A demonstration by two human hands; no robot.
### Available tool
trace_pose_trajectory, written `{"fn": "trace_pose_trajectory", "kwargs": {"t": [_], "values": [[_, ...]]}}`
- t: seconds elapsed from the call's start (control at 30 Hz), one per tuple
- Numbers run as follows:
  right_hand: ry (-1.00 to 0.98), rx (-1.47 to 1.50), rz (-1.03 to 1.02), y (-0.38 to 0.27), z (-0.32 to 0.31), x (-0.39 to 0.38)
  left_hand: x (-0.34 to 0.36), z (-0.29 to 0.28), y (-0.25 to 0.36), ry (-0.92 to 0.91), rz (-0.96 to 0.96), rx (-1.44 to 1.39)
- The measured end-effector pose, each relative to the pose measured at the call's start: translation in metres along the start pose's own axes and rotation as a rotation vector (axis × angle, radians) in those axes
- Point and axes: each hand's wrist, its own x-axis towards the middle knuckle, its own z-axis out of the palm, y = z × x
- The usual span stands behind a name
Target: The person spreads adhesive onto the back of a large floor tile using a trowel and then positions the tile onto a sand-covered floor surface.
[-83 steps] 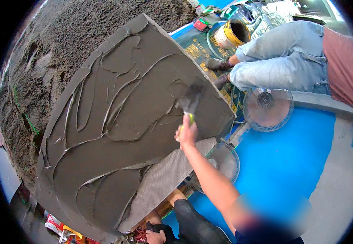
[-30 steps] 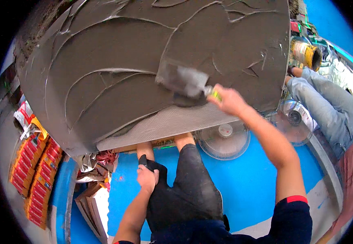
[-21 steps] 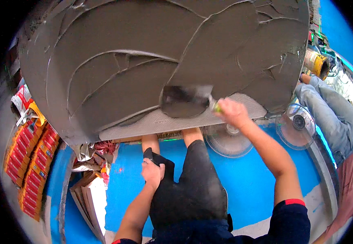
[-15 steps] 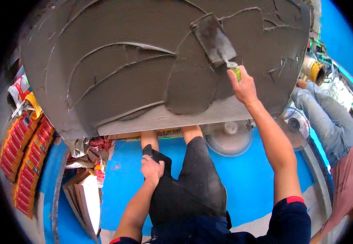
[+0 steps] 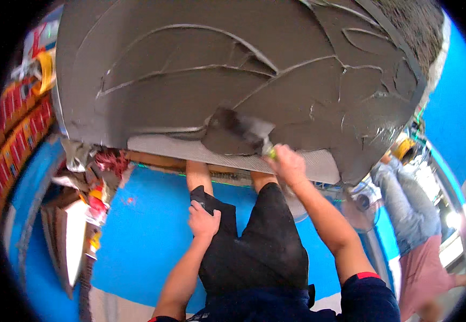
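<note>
Right hand (image 5: 289, 163) is closed round a trowel (image 5: 255, 127) that extends up and leftward from it, long axis slanting the same way. Motion blur hides whether the tool lies flat on the wet grey mortar (image 5: 163, 99); a bare textured strip (image 5: 163, 147) runs just nearer the person. Farther from the trowel, the left hand (image 5: 203, 220) curls on black shorts (image 5: 276, 241); whether it pinches cloth I cannot tell.

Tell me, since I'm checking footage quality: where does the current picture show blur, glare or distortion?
In the head view, motion blur smears the trowel; in the head view, a glare spot shows right of the co-worker's jeans, and ridges in the grey paste catch light; in the head view, fisheye distortion bends edges near the black corners.
</note>
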Motion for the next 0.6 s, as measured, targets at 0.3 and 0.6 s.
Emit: {"fn": "trace_pose_trajectory", "kwargs": {"t": [0.3,0.6], "values": [[0.193,0.299,0.199,0.039,-0.067,0.084,-0.031,0.057,0.018,-0.066,-0.046,-0.211],[-0.311,0.249,0.060,-0.132,0.058,0.015,-0.029,0.084,0.024,-0.155,-0.077,-0.275]]}}
